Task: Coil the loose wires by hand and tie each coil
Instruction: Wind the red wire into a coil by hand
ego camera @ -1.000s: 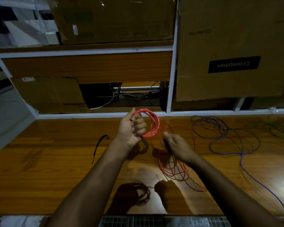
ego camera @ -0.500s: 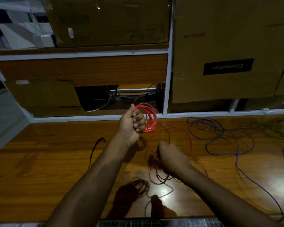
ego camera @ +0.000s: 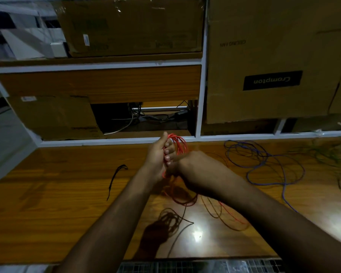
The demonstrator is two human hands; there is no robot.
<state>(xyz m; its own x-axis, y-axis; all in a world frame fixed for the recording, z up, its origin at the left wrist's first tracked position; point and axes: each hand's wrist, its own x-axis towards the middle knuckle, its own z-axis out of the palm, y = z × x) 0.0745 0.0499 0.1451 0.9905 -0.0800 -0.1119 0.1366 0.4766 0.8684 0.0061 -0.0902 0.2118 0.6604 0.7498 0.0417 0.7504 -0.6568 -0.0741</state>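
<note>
My left hand (ego camera: 159, 154) is shut on a small coil of red wire (ego camera: 179, 144), held upright above the wooden table (ego camera: 57, 194). My right hand (ego camera: 197, 170) is pressed against the lower side of the coil, fingers closed on the red wire's loose part. More loose red wire (ego camera: 185, 200) trails down to the table beneath both hands. A loose blue wire (ego camera: 264, 164) lies tangled on the table to the right. Green wire (ego camera: 331, 154) lies at the far right edge.
A short black tie (ego camera: 116, 178) lies on the table to the left of my hands. Shelves with cardboard boxes (ego camera: 264, 56) stand behind the table. A metal grille (ego camera: 201, 266) runs along the near edge.
My right hand rose from the loose wire on the table up to the coil, bringing another turn of red wire. The left hand kept its hold on the coil.
</note>
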